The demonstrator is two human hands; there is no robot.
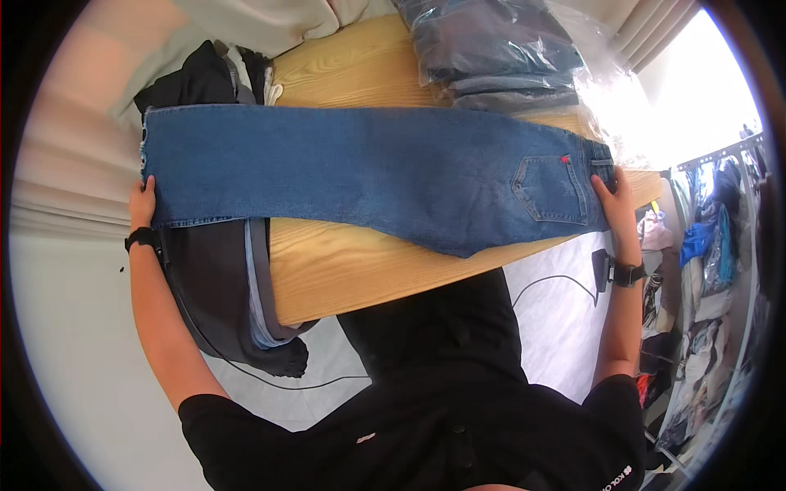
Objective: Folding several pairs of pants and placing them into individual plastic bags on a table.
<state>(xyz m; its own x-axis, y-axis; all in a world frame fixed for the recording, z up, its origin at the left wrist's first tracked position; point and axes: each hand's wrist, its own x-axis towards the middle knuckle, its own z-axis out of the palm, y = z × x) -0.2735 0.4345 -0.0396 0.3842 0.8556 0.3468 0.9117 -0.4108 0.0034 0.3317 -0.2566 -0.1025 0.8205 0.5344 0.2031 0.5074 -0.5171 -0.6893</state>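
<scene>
A pair of blue denim jeans (344, 166), folded lengthwise, stretches sideways between my hands above a wooden table (331, 270). The frayed leg hem is at the left, where my left hand (144, 199) grips its lower corner. At the right, my right hand (616, 193) holds the waistband beside the belt loops, with the thumb on top. A back pocket with a small red tab faces up near the waist. The fingers under the cloth are hidden on both sides.
Dark garments (215, 270) hang over the table's left end, with more black clothing (190, 80) behind. Folded jeans in clear plastic (503, 49) lie at the back. A metal rack of clothes (706, 245) stands at the right. Thin cables run from both wrist straps.
</scene>
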